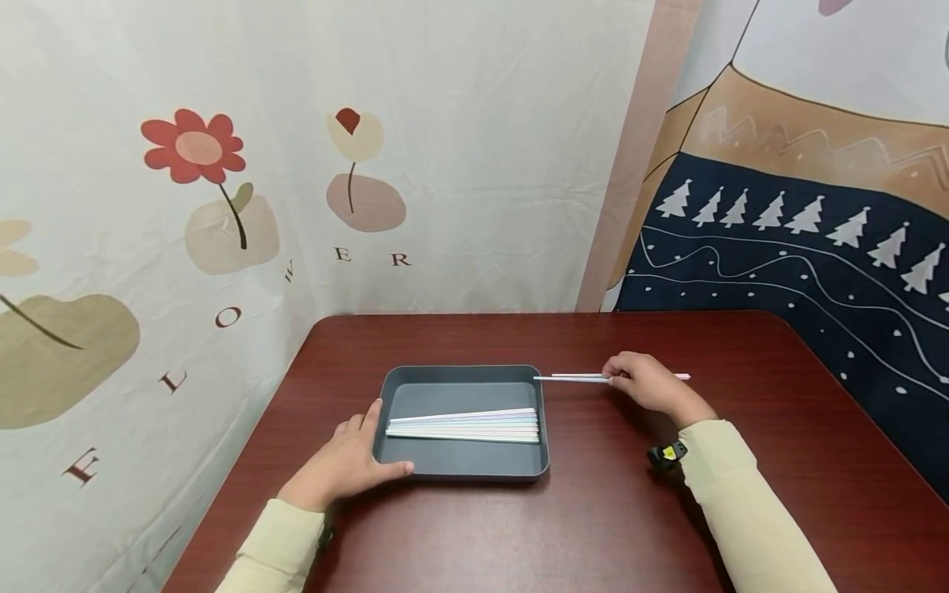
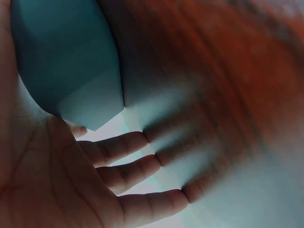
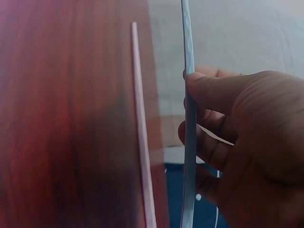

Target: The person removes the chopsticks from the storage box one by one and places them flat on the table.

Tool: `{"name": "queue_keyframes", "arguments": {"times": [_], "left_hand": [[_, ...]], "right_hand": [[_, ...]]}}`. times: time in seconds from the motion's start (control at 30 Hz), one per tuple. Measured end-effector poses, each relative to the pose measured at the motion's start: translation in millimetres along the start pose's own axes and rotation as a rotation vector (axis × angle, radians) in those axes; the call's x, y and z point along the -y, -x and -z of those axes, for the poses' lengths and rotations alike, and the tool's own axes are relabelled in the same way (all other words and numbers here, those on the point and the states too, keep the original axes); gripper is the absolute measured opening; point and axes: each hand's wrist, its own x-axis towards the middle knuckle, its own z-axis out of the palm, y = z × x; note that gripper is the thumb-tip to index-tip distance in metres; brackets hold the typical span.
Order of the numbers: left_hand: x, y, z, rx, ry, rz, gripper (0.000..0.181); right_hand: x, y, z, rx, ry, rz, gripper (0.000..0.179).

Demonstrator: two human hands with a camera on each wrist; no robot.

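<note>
Between thumb and fingers my right hand [image 1: 648, 383] pinches a pale blue chopstick [image 3: 190, 142], whose left end reaches the far right corner of a grey tray [image 1: 474, 477]. A pink chopstick [image 3: 142, 123] lies on the table beneath that hand, and its right end sticks out past the knuckles in the head view. Several pale chopsticks [image 1: 463, 428] lie side by side inside the tray, fanned slightly apart at the right. My left hand [image 1: 344, 461] rests against the tray's left side with fingers straight and thumb spread along the near corner.
Everything stands on a dark red-brown table [image 1: 474, 543] with rounded far corners. A pale curtain [image 1: 474, 165] with printed flowers hangs behind it and to the left. At the right hangs a navy cloth [image 1: 749, 255] with white trees.
</note>
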Motion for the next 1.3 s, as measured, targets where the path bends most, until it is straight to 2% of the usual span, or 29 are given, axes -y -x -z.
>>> {"name": "queue_keyframes", "arguments": {"times": [0.13, 0.6, 1.3], "left_hand": [[-0.1, 0.3, 0.9, 0.002, 0.001, -0.001, 0.131], [0.3, 1.5, 1.0, -0.004, 0.011, -0.003, 0.131], [-0.8, 1.6, 1.9, 0.007, 0.013, 0.013, 0.131]], "right_hand": [[-7.8, 6.8, -1.1, -0.007, 0.012, -0.019, 0.011], [-30.0, 16.4, -5.1, -0.036, 0.077, -0.003, 0.016], [-33.8, 17.4, -5.0, -0.034, 0.118, 0.010, 0.017]]}}
